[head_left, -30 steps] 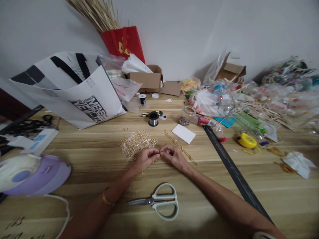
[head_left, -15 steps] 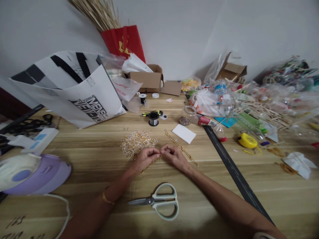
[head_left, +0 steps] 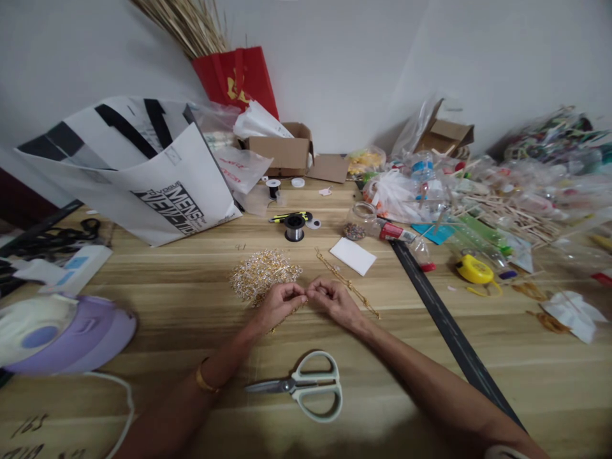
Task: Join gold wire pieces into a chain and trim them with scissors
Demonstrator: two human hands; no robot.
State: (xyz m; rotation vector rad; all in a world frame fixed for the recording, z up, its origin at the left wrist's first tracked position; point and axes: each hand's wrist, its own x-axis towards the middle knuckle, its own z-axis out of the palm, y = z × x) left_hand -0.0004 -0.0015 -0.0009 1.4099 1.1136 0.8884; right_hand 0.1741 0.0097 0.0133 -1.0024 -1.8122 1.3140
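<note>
My left hand [head_left: 281, 305] is closed in a pinch on a thin gold chain [head_left: 273, 331], which trails below its fingers onto the wood. Touching its fingertips, my right hand [head_left: 335, 301] is pinched too; whatever sits between its fingers is too small to make out. Just behind my left hand lies a pile of gold and clear beads [head_left: 262, 274]. A second gold chain [head_left: 356, 293] stretches diagonally on the table past my right hand. In front of both hands rest scissors [head_left: 315, 386] with pale handles, blades pointing left.
Behind the hands stand a wire spool [head_left: 294, 228], a yellow-black cutter [head_left: 282, 218], a white card [head_left: 353, 256] and a jar of beads [head_left: 356, 226]. A large white bag [head_left: 176, 197] and purple visor [head_left: 95, 335] are left. Right lie a tape measure [head_left: 475, 269] and plastic bottles.
Both hands stay together in nearly the same spot, with only slight finger movement. The things on the table have not moved.
</note>
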